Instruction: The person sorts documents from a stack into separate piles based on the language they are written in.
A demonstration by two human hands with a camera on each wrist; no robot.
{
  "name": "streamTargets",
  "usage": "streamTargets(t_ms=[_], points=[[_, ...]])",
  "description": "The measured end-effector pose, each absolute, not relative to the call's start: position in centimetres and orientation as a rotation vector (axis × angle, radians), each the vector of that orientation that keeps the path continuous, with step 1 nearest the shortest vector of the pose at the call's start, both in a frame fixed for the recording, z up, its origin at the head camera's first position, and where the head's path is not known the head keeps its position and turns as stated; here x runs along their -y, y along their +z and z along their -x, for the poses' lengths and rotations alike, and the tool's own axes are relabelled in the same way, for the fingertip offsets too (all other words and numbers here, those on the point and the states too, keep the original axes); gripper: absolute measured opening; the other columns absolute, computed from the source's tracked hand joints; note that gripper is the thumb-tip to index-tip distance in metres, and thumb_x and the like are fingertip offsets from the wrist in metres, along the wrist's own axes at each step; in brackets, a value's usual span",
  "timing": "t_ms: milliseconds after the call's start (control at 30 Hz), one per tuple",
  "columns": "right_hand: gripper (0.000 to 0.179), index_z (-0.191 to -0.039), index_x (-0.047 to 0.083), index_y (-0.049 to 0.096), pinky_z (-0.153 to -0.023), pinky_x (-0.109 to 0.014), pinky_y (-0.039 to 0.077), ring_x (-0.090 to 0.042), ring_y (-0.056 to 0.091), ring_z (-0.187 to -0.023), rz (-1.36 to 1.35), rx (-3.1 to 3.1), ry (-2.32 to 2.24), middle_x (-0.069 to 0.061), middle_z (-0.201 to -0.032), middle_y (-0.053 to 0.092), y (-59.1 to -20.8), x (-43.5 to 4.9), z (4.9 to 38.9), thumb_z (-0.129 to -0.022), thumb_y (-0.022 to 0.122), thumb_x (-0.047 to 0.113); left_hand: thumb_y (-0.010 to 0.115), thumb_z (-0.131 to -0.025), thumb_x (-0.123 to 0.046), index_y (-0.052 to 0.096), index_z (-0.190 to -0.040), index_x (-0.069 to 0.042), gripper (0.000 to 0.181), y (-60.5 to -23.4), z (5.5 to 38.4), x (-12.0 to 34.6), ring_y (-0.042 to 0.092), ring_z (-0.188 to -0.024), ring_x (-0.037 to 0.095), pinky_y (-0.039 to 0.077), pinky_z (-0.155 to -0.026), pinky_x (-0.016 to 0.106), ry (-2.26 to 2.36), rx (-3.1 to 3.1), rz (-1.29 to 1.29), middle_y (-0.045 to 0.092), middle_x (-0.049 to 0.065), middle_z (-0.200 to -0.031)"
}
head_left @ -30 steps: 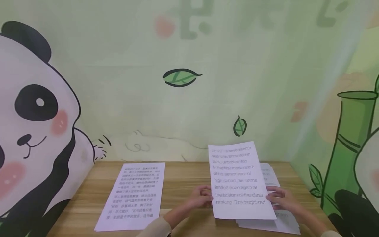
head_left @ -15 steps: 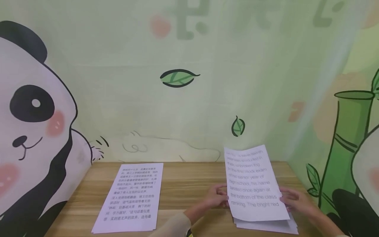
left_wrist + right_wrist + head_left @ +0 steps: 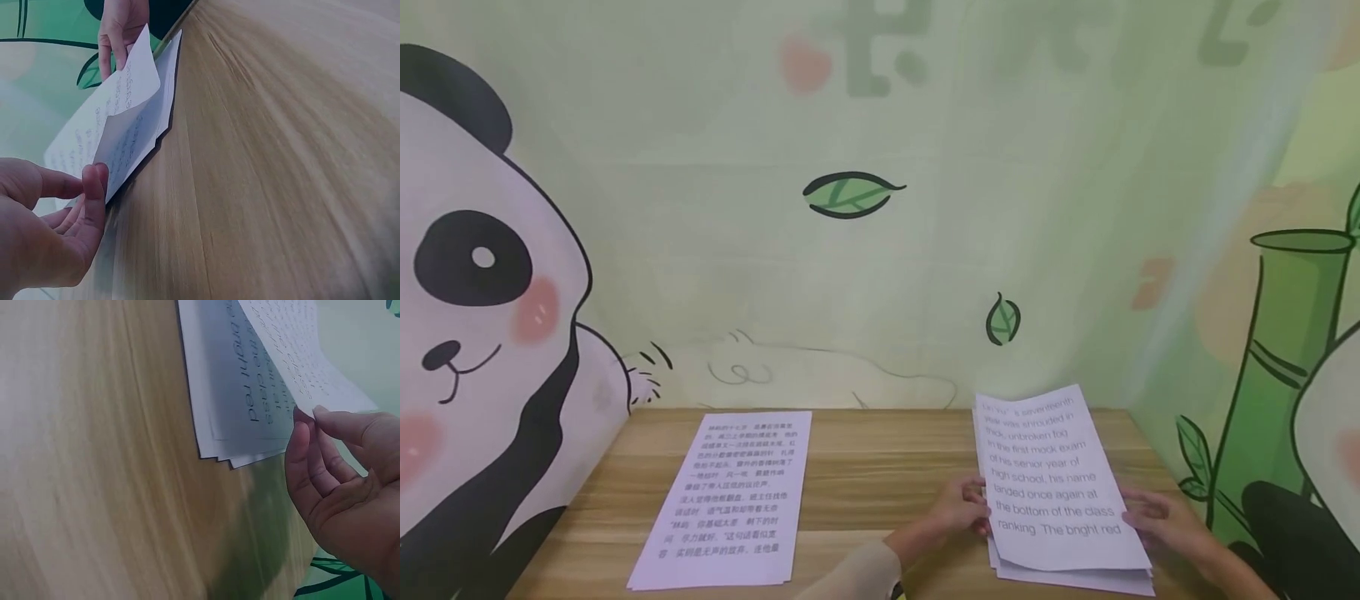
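A printed sheet of paper (image 3: pixel 1052 475) with English text is held by its two side edges over a stack of paper (image 3: pixel 234 440). My left hand (image 3: pixel 961 504) pinches the left edge between thumb and fingers; my right hand (image 3: pixel 1165 521) pinches the right edge. In the right wrist view the sheet bends up from the stack, and the right hand (image 3: pixel 344 469) grips its margin with thumb and fingertips. The left wrist view shows the left hand (image 3: pixel 62 219) at the other edge, with a gap between the curved sheet and the pages below.
A second stack of paper (image 3: pixel 722 500) with Chinese text lies at the left of the wooden table (image 3: pixel 880 467). Behind the table hangs a green backdrop (image 3: pixel 910 275) printed with a panda, leaves and bamboo.
Both hands have carried the sheet rightward and down, from beside the right stack to over it. The view has shifted slightly; the left stack lies as before.
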State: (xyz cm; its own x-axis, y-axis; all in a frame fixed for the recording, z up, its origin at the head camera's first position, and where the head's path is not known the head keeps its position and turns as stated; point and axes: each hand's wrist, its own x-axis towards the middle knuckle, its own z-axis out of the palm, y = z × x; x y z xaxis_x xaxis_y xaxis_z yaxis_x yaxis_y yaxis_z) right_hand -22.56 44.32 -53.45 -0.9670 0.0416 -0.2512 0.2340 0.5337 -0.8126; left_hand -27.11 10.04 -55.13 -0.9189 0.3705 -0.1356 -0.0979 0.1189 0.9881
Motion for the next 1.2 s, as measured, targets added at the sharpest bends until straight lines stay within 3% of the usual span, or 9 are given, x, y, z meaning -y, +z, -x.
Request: streamTargets(t_ms=[433,833,967,1200], points=[[0.055,-0.139,-0.015,0.047,-0.063,-0.031,0.053,-0.018,0.065,-0.078,-0.364,-2.574,-1.320,-0.009,-0.093,0.074,-54.5,-43.2,22.0,-0.094,0.066,0.009,0.063,-0.083,0.015,0.050,-0.138,0.016,0.056,-55.5,26.8,-10.2,0.061,-0.054,0.011,0.060,-0.054,0.026,1.784,-2.035,-0.298,0.070,0.014,-0.080],[0.057,-0.140,-0.014,0.047,-0.070,-0.033,0.056,-0.021,0.066,-0.085,-0.475,-2.591,-1.186,-0.019,-0.103,0.069,-55.3,-43.7,22.7,-0.095,0.066,0.016,0.064,-0.086,0.010,0.049,-0.139,0.015,0.056,-55.0,26.7,-10.6,0.060,-0.054,0.012,0.059,-0.053,0.026,1.703,-2.052,-0.324,0.068,0.013,-0.078],[0.055,-0.140,-0.013,0.048,-0.068,-0.033,0.055,-0.021,0.065,-0.084,-0.440,-2.616,-1.180,-0.017,-0.101,0.070,-54.8,-43.8,22.8,-0.095,0.064,0.015,0.064,-0.088,0.007,0.052,-0.137,0.013,0.051,-55.0,27.4,-9.5,0.064,-0.059,0.017,0.060,-0.055,0.029,1.705,-2.096,-0.360,0.067,0.012,-0.083],[0.048,-0.134,-0.016,0.053,-0.066,-0.029,0.056,-0.019,0.066,-0.085,-0.219,-2.772,-1.143,-0.025,-0.106,0.071,-53.1,-44.3,22.6,-0.096,0.063,0.012,0.065,-0.089,0.003,0.058,-0.133,0.009,0.045,-54.2,28.7,-5.3,0.069,-0.068,0.028,0.056,-0.057,0.026,1.705,-2.161,-0.488,0.070,0.024,-0.093]])
